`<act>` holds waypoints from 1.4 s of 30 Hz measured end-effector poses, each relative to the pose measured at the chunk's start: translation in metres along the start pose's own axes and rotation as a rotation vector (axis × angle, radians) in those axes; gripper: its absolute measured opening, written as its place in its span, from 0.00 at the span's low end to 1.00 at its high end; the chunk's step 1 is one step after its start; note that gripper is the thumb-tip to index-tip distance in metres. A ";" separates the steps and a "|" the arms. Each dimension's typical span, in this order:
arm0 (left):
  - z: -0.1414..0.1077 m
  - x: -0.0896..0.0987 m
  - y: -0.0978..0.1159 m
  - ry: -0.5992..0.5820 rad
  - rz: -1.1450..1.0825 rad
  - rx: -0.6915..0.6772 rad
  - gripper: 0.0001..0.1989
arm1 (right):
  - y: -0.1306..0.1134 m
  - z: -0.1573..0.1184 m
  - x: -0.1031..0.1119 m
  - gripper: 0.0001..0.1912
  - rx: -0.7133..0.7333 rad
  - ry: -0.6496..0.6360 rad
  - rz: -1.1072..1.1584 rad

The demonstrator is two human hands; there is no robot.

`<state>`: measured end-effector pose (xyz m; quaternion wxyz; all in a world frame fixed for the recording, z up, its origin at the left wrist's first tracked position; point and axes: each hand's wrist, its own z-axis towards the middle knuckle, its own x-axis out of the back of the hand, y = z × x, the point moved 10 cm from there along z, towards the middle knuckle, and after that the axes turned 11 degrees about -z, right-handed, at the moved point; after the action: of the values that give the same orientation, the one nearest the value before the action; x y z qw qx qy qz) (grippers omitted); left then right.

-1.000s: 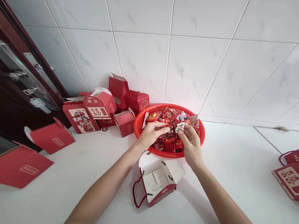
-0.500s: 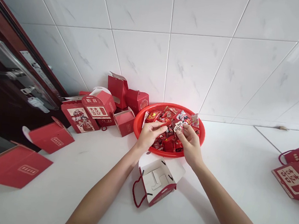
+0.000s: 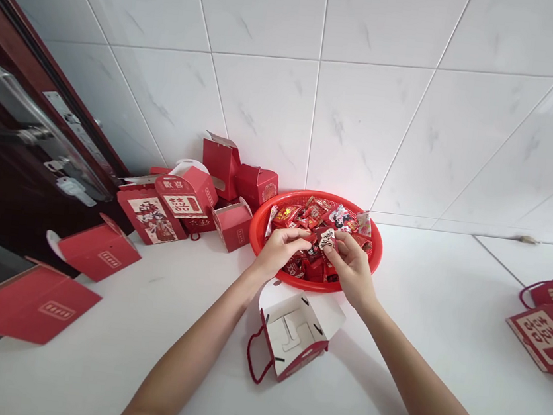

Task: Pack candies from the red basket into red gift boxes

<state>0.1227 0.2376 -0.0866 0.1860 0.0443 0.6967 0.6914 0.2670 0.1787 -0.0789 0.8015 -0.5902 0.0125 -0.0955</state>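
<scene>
Over the red plastic basket [image 3: 377, 249], my right hand [image 3: 356, 273] pinches a small wrapped candy [image 3: 327, 238], red with a cream patch and dark lettering. My left hand [image 3: 274, 254] is closed at the fingertips over the basket's left part; red wrappers lie right behind them, so what it pinches is unclear. Several wrapped candies [image 3: 314, 268] fill the basket below both hands. In front of it stands an open gift box [image 3: 296, 363], red outside and white inside, with its flaps spread and a dark red cord handle hanging at the left.
Red gift boxes [image 3: 185, 197] cluster left of the basket against the tiled wall [image 3: 263, 106]. Two more open boxes [image 3: 40, 304] stand near the counter's left edge, beside a dark door [image 3: 12, 117]. Finished-looking boxes with cords [image 3: 549, 335] are at the far right on the white counter [image 3: 424, 317].
The candy in my right hand has turned slightly and tilted between the fingers. My left fingertips have shifted a little. The whole view has drifted slightly, with the boxes unmoved on the counter.
</scene>
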 end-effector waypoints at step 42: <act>0.143 -0.011 0.014 -0.078 0.547 -0.157 0.18 | 0.007 -0.004 0.015 0.23 -0.067 0.190 0.208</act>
<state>0.1759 0.3702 -0.0674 0.0220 0.2428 0.5956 0.7654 0.2826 0.1747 -0.0854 0.7820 -0.6005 0.1528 -0.0671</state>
